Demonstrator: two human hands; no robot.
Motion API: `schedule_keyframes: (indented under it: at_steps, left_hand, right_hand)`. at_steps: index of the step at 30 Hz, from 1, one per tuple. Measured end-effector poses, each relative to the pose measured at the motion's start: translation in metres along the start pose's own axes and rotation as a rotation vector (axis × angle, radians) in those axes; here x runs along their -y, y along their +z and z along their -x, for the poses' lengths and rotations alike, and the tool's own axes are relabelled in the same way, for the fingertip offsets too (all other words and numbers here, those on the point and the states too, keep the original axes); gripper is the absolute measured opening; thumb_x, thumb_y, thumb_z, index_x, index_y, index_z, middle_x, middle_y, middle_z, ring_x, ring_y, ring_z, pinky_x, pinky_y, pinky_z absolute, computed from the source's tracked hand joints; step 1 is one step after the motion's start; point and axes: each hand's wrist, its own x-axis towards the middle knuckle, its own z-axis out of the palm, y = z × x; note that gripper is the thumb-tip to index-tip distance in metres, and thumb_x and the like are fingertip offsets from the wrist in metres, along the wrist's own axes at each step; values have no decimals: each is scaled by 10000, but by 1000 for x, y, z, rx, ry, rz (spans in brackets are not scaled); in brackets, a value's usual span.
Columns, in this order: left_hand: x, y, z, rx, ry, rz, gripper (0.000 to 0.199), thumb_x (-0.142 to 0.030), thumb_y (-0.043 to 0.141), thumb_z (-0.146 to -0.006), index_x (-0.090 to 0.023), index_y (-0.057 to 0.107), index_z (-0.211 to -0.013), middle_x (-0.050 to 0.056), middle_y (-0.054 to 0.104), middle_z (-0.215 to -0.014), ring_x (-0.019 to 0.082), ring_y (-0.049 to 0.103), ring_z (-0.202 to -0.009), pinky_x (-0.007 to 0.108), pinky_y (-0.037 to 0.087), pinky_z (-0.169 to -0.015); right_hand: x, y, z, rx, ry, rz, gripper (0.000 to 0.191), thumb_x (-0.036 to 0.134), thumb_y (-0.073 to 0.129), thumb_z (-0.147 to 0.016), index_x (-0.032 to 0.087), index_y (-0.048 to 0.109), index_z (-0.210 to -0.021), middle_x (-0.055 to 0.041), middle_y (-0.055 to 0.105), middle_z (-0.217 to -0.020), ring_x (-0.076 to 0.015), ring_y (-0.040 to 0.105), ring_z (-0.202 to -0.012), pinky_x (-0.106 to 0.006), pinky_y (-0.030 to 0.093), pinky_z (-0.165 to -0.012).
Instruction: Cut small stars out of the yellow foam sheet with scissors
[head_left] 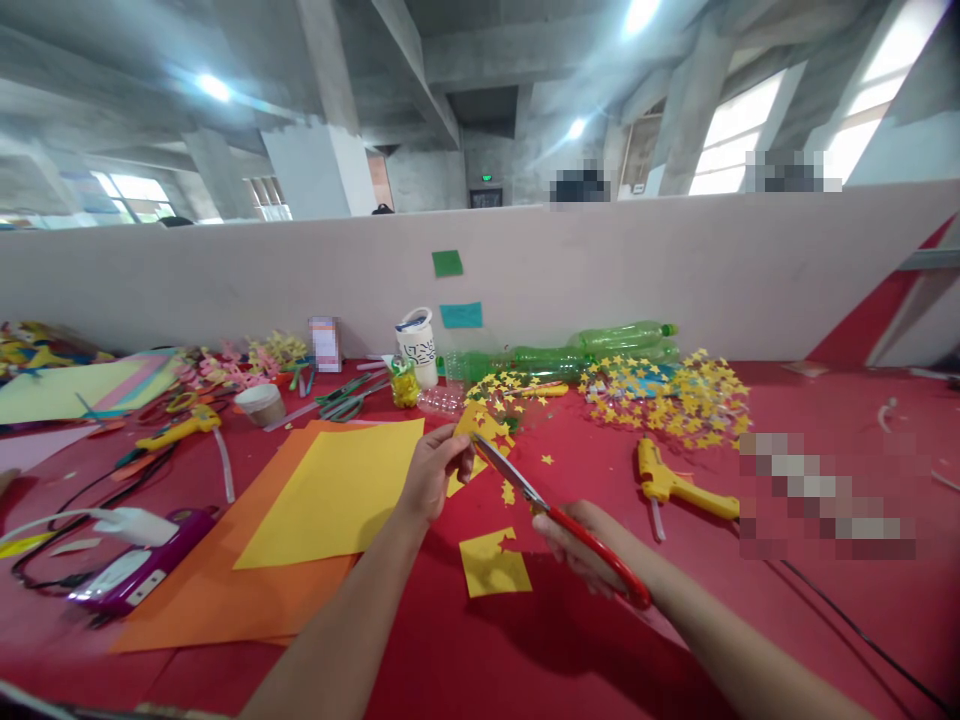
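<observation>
My left hand [436, 468] pinches a small piece of yellow paper [472, 418] above the table. In my right hand [581, 540] is a pair of scissors [600, 552] with red handles, and the blade tips meet the yellow paper close to my left fingers. Below them, a square yellow piece [495, 565] with a notched top edge lies on the red table. Cut yellow stars [508, 492] and scraps lie just beyond the hands.
Yellow sheets [337, 490] rest on orange sheets [225, 580] at left, near a purple power strip [142, 560]. A yellow glue gun [682, 488] lies at right. Behind are green bottles [547, 362], a heap of yellow stars [675, 395] and a white cup [417, 350].
</observation>
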Motion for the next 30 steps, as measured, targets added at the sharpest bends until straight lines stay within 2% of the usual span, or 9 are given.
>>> schedule_keyframes:
  at_steps: [10,24,30]
  left_hand:
    - [0,-5,-2,12,-5,-22,163,-208,536,-720,-133,555,-576,-31,478,-429,53,374,-366,162,279,-336]
    - [-2,-4,-1,5,-19,-21,163,-218,542,-711,-131,551,-573,-30,475,-433,49,369,-366,162,280,-344]
    - [-3,-2,0,1,6,-102,163,-244,543,-727,-129,568,-614,-25,499,-465,62,420,-398,181,328,-385]
  right_hand:
    - [10,-1,2,21,25,16,421,553,492,-739,172,412,-578,91,296,-321,-50,320,-234,-146,273,-268]
    - [8,1,2,-20,45,27,444,574,500,-722,172,396,-564,93,276,-341,-37,294,-243,-141,264,-258]
    - [5,1,-2,-56,34,29,437,580,504,-715,170,421,-590,85,306,-372,-46,311,-256,-156,261,-253]
